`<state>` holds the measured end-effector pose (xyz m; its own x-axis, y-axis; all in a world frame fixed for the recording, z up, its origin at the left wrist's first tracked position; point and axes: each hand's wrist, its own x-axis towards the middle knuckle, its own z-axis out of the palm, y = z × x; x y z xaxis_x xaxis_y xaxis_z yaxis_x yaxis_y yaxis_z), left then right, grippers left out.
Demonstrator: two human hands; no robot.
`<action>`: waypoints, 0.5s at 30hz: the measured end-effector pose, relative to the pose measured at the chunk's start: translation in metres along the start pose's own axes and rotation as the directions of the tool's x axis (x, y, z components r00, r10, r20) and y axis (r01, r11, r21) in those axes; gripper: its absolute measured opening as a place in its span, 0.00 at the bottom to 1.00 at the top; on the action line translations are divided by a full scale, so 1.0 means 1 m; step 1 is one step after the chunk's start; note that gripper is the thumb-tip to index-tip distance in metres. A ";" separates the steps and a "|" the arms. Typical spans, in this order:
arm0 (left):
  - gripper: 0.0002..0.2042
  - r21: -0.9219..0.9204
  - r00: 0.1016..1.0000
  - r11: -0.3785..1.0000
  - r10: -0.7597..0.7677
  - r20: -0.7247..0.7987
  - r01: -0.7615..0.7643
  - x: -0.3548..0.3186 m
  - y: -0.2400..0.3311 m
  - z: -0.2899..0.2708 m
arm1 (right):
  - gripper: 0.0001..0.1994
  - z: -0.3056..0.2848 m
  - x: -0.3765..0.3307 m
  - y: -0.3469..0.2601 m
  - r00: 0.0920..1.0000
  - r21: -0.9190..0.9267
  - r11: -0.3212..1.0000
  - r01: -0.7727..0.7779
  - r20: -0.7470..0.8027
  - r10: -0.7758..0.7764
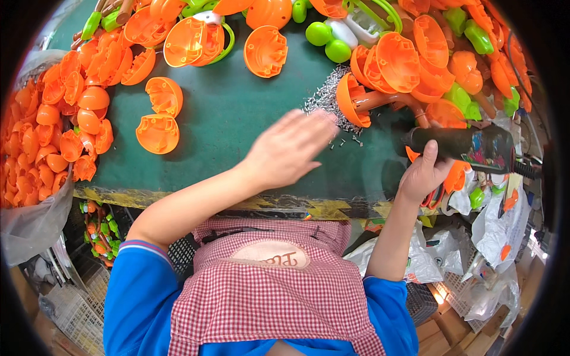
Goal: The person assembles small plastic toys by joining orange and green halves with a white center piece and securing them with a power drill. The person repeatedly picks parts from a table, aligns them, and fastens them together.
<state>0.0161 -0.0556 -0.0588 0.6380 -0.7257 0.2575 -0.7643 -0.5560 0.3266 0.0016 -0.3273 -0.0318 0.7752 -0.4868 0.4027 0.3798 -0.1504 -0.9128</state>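
My left hand [291, 148] reaches over the table, slightly blurred. Its fingers are stretched out and its thumb stands apart; the fingertips are at the edge of a pile of small silver screws [325, 95]. Whether a screw is under them cannot be seen. My right hand [424, 173] is closed round a black electric screwdriver [460, 147], which lies sideways with its cord end to the right. Just beyond that tool, an orange half shell [350, 102] with a brown tube part [380, 99] lies beside the screws.
Two orange half shells [157, 133] lie left on the green table [219, 130]. A bag of orange shells [35, 148] bulges at the far left. Orange, green and brown parts [398, 62] heap up at the back and right. Yellow-black tape [285, 204] marks the front edge.
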 end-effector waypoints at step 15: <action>0.10 -0.125 0.936 0.982 -0.171 -0.306 0.139 -0.008 -0.038 0.006 | 0.23 0.006 0.009 0.001 0.996 -0.074 0.994 -0.084 0.010 0.085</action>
<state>0.0393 -0.0308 -0.0785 0.7572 -0.4601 0.4638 -0.6505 -0.5964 0.4703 0.0119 -0.3267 -0.0287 0.8096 -0.4895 0.3239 0.2747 -0.1718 -0.9461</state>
